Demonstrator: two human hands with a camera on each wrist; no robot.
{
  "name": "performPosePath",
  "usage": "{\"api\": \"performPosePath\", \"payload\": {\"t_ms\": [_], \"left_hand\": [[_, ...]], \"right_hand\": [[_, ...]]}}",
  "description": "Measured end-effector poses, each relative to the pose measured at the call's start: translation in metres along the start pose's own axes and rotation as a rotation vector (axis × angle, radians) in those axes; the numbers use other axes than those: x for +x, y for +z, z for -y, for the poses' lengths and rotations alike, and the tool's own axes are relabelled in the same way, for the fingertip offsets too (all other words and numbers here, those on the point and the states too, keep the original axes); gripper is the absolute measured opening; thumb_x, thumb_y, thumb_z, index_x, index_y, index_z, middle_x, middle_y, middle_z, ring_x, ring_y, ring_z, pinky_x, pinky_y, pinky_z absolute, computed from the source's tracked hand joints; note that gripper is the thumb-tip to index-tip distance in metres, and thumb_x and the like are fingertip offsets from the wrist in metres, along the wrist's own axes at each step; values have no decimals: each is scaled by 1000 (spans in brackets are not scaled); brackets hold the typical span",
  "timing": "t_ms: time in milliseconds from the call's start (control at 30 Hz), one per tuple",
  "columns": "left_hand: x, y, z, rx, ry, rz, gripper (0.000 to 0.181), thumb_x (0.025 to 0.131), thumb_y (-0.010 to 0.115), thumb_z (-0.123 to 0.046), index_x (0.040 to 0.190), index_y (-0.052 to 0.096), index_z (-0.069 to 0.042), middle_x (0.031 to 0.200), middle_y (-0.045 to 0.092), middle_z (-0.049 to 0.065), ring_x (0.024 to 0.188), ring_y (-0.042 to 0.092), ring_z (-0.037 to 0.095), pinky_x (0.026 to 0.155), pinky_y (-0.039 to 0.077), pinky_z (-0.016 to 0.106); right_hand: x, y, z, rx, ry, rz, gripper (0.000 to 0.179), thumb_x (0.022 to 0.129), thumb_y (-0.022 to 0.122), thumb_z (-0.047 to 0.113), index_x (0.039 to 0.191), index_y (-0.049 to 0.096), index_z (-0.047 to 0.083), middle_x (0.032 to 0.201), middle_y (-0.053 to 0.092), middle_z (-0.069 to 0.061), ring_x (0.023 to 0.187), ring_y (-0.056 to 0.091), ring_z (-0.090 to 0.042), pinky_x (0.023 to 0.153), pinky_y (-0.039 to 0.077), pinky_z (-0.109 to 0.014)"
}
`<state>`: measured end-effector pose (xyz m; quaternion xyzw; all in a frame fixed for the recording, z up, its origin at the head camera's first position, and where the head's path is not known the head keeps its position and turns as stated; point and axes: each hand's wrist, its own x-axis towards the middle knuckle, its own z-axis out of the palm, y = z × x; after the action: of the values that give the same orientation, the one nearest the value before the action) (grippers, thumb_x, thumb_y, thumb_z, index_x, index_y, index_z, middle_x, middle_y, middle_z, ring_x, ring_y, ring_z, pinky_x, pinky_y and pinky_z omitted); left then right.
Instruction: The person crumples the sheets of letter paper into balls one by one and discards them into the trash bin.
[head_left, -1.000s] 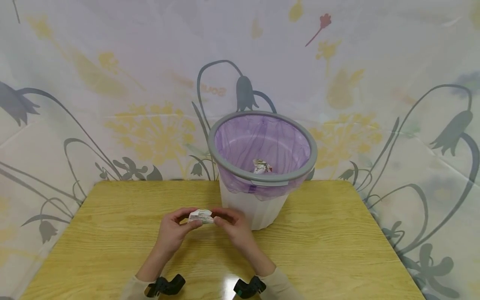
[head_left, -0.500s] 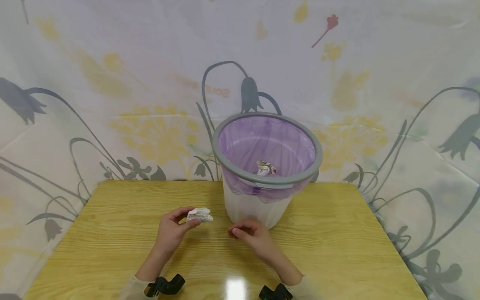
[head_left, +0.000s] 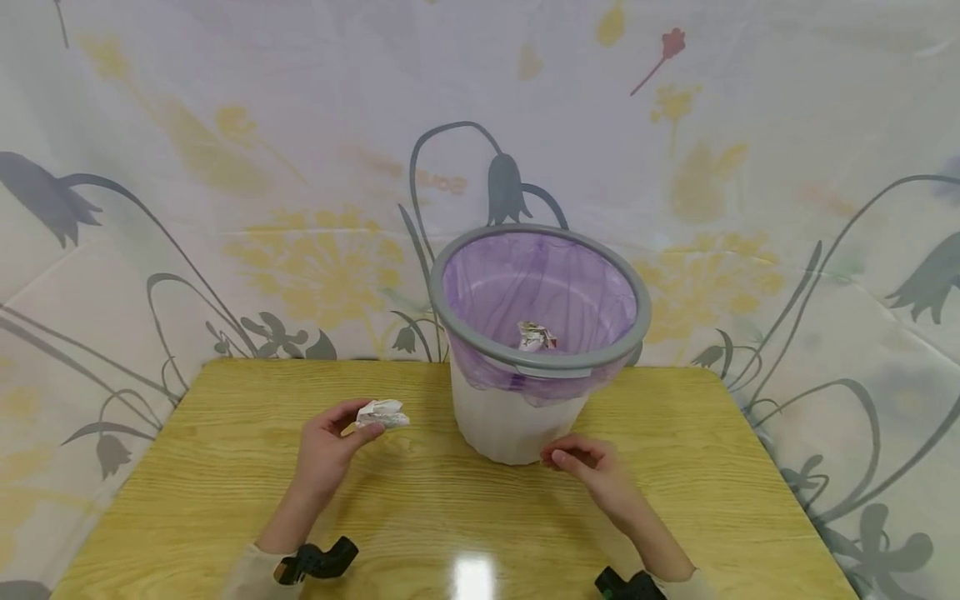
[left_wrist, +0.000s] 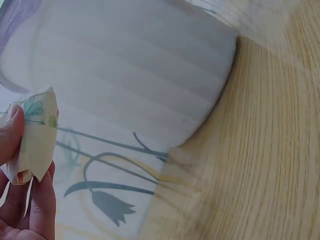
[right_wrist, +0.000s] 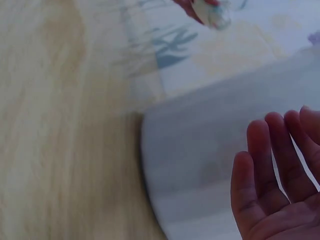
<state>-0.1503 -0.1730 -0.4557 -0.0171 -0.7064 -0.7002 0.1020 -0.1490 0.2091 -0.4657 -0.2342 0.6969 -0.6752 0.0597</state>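
My left hand [head_left: 324, 454] pinches a crumpled piece of paper [head_left: 382, 413] between thumb and fingers, in front of and to the left of the trash bin. The left wrist view shows the paper [left_wrist: 40, 140] as pale, with a green floral print. My right hand [head_left: 600, 479] holds nothing, just off the bin's lower right front. Its fingers [right_wrist: 259, 145] are loosely bent in the right wrist view. The white trash bin [head_left: 498, 425] has a grey rim and a purple liner. Another crumpled paper [head_left: 535, 337] lies inside it, its underside hidden.
The bin stands at the back of a wood-grain table [head_left: 247, 442]. Close behind the table's rear edge hangs a flower-printed cloth backdrop [head_left: 315, 167]. Each wrist wears a black camera mount [head_left: 318, 560].
My right hand has let go of the paper and moved right, past the front of the bin. The left hand has shifted slightly left and farther away with the paper.
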Motion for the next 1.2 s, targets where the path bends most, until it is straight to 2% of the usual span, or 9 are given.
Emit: {"api": "performPosePath", "payload": {"t_ms": [100, 267, 467, 600, 767, 900, 1067, 1200], "left_hand": [[2, -1, -4, -20, 6, -11, 37, 84, 74, 8, 118, 62, 16, 102, 68, -6, 97, 64, 9, 75, 57, 23], [10, -2, -18, -61, 19, -33, 36, 85, 73, 8, 119, 62, 14, 103, 69, -7, 98, 64, 9, 76, 57, 22], [29, 2, -39, -131, 111, -23, 31, 86, 73, 9, 116, 67, 6, 106, 70, -3, 100, 64, 13, 79, 56, 23], [39, 4, -49, -171, 168, -19, 30, 85, 72, 12, 114, 70, 2, 106, 70, 0, 99, 65, 14, 78, 56, 23], [44, 7, -58, -162, 180, -15, 31, 86, 72, 10, 116, 68, 1, 107, 69, 0, 99, 64, 14, 78, 56, 22], [48, 8, -63, -184, 201, -13, 32, 86, 71, 12, 115, 69, -1, 107, 68, 0, 98, 63, 14, 78, 56, 22], [51, 8, -68, -198, 226, -12, 34, 85, 70, 15, 113, 71, -3, 105, 68, 1, 95, 63, 14, 76, 56, 22], [53, 6, -71, -215, 224, -10, 34, 85, 70, 15, 114, 71, -3, 104, 67, 3, 93, 63, 15, 76, 56, 23]], "right_hand": [[-2, -17, 8, -27, -15, -74, 19, 101, 54, 0, 108, 62, -16, 103, 72, -7, 94, 70, -17, 84, 57, -31], [1, -40, 22, 18, -117, -236, 15, 100, 52, -6, 104, 63, -15, 99, 73, -5, 91, 70, -14, 82, 56, -28], [11, -57, 45, 51, -187, -470, 16, 100, 54, -4, 105, 64, -16, 98, 73, -2, 89, 69, -14, 81, 56, -25], [21, -65, 60, 46, -196, -570, 19, 100, 57, -1, 107, 62, -18, 99, 70, -3, 92, 67, -16, 82, 55, -24], [35, -69, 75, 43, -235, -616, 21, 98, 59, -2, 109, 60, -20, 97, 69, -6, 92, 65, -16, 81, 55, -24], [45, -75, 86, 31, -277, -618, 18, 97, 60, -3, 109, 63, -16, 99, 69, -9, 95, 64, -20, 82, 55, -24], [55, -82, 98, 16, -344, -600, 16, 97, 60, -3, 109, 67, -11, 102, 68, -9, 98, 63, -22, 85, 54, -26], [61, -84, 109, 6, -401, -566, 21, 97, 58, -5, 114, 64, -15, 111, 67, -10, 107, 59, -23, 90, 50, -26]]}}
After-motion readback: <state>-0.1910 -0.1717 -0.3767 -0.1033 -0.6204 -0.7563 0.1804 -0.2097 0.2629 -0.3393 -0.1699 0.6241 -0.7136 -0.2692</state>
